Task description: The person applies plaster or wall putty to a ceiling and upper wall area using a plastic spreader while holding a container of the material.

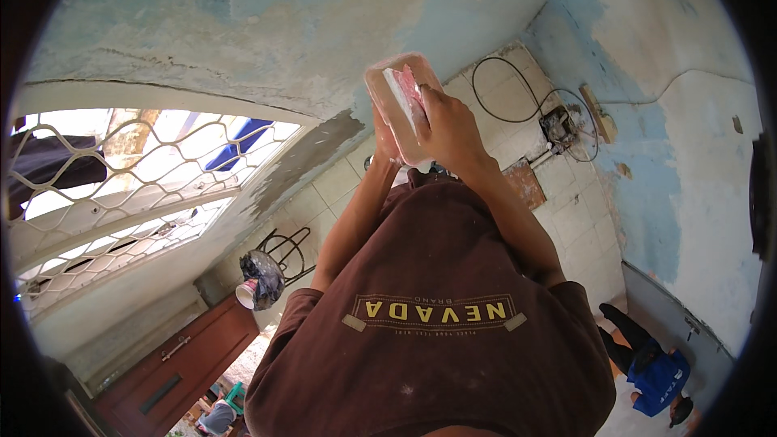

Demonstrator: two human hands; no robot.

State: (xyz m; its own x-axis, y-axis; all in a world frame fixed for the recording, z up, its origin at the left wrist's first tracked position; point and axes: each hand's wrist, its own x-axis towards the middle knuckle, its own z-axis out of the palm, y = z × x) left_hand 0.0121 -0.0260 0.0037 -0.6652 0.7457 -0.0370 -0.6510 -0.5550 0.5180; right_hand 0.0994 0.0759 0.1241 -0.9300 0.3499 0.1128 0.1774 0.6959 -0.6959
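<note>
My left hand (384,137) is closed around the left side of a pale pinkish, rounded rectangular container (425,70), held up in front of my dark maroon shirt, near the wall. My right hand (449,125) grips a flat tool (398,85) smeared white and pink, which lies over the container's face. The tool's exact shape is partly hidden by my fingers.
Patchy blue-white walls (660,154) surround me, with a grilled window (137,154) left. On the tiled floor (340,186) lie black cable loops (506,117) and a board (524,184). A metal-framed stand (287,251) holds a bag (267,279). Other people (655,380) (217,417) are below.
</note>
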